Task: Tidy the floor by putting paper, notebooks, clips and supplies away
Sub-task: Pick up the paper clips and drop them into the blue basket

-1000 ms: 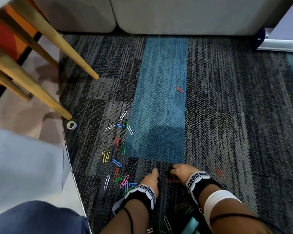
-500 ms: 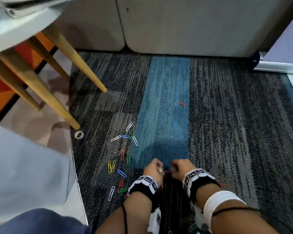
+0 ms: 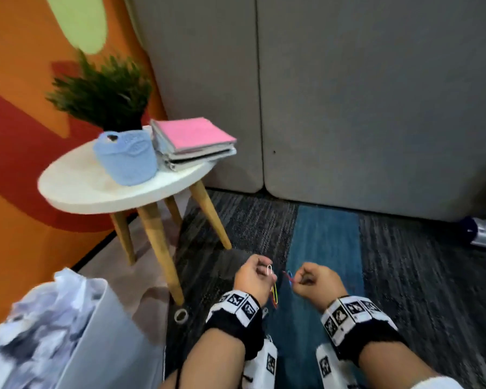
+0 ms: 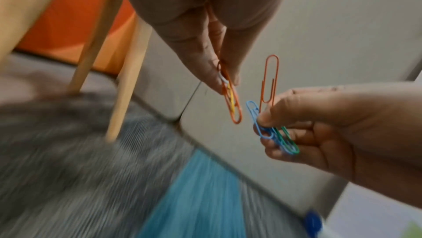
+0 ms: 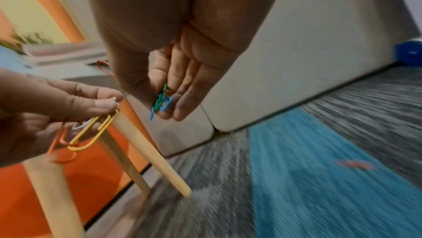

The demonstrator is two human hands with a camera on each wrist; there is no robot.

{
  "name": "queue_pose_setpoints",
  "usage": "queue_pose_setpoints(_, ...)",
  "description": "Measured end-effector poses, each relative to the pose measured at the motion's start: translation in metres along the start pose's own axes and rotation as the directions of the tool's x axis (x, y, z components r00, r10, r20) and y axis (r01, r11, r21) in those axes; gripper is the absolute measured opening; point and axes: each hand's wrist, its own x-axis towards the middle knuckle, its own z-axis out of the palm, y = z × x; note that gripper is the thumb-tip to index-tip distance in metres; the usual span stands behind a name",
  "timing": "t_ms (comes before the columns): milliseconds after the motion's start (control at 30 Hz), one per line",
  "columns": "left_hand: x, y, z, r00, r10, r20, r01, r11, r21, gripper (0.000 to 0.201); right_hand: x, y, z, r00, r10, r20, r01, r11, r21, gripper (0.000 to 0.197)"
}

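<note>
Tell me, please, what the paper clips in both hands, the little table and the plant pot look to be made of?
Paper clips: thin bent wire with a glossy coloured coat, probably plastic over metal.
Table: matte white round top, material unclear; its legs look like pale wood, tapered.
Plant pot: light blue with a ribbed, knit-like surface, likely yarn or fabric; blur leaves it open.

The head camera looked forward and down over both hands toward the carpet (image 3: 404, 262), the table (image 3: 96, 189) and the grey panels (image 3: 376, 108). Each wrist camera sat close behind its own fingers, angled toward the other hand. All three views shared the table legs (image 4: 123, 88), blue carpet strip (image 5: 319, 178) and panels.
</note>
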Motion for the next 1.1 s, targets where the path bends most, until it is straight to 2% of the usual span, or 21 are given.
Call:
queue_pose_setpoints(167,0.027,0.072,-0.071,0.972,0.206,-0.112,-0.209,0.978,-0.015,0.034,0.04,-0.096,-0.015,0.985,-0.168,-0.049,0.171,0.982,0.085,0.03)
queue_pose_setpoints(333,0.053,0.133,-0.137,0.922,0.322,-0.215,-0.336,0.941,-0.031,0.043,0.068,-0.2,-0.01,0.934,-0.35,-0.066,0.356,0.926,0.128,0.029)
queue_pose_setpoints(433,0.064,0.168,-0.18,0.869,0.384,-0.31,-0.407,0.914,-0.008,0.044,0.083,-0.257,-0.006,0.905,-0.42,-0.07,0.425,0.886,0.183,0.024)
queue_pose_setpoints(567,0.074,0.206,-0.246,0.781,0.462,-0.42,-0.469,0.878,0.093,0.035,0.099,-0.327,0.007,0.873,-0.481,-0.084,0.488,0.85,0.201,0.014)
queue_pose_setpoints(633,0.081,0.211,-0.275,0.743,0.478,-0.469,-0.473,0.87,0.138,0.026,0.105,-0.355,0.018,0.863,-0.495,-0.101,0.505,0.838,0.207,0.009)
queue_pose_setpoints(700,0.092,0.207,-0.301,0.726,0.459,-0.512,-0.443,0.882,0.163,0.024,0.112,-0.375,0.033,0.858,-0.5,-0.118,0.514,0.833,0.205,0.011)
queue_pose_setpoints(833,0.112,0.185,-0.331,0.719,0.39,-0.576,-0.37,0.916,0.158,0.023,0.125,-0.393,0.068,0.848,-0.511,-0.141,0.528,0.839,0.136,0.022)
queue_pose_setpoints(967,0.124,0.162,-0.335,0.769,0.373,-0.519,-0.303,0.928,0.218,0.023,0.136,-0.393,0.096,0.84,-0.527,-0.129,0.532,0.846,0.006,0.022)
queue_pose_setpoints(1100,0.127,0.151,-0.335,0.794,0.413,-0.445,-0.289,0.902,0.321,0.023,0.139,-0.391,0.104,0.849,-0.528,-0.009,0.52,0.838,-0.164,0.021)
